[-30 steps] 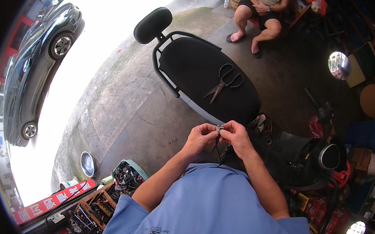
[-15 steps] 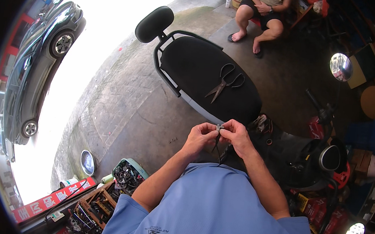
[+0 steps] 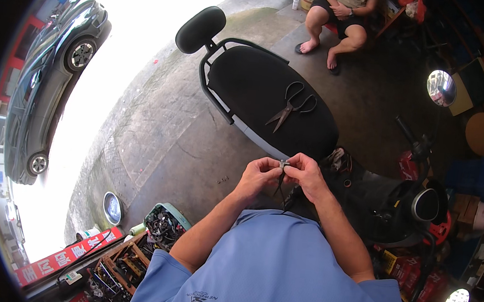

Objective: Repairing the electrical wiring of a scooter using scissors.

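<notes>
Between the fingertips of both hands is a small grey connector (image 3: 283, 164) with dark wires (image 3: 281, 183) hanging down from it toward my shirt. My left hand (image 3: 257, 177) pinches it from the left, and my right hand (image 3: 307, 177) pinches it from the right. Both hands are held up close together, just in front of the near edge of a black scooter seat (image 3: 248, 82). A pair of scissors (image 3: 288, 108) with dark handles lies on that seat, its blades a little apart. The connector's finer details are too small to make out.
The scooter's handlebar (image 3: 413, 137) and round mirror (image 3: 441, 88) stand to the right. At lower left are a green bin of parts (image 3: 187, 221) and a wooden tray of tools (image 3: 122, 267). A seated person (image 3: 339, 21) is at the far side; a parked car (image 3: 51, 94) is at left.
Hardly anything differs. Both hands keep their pinch on the connector, and the view has shifted very slightly.
</notes>
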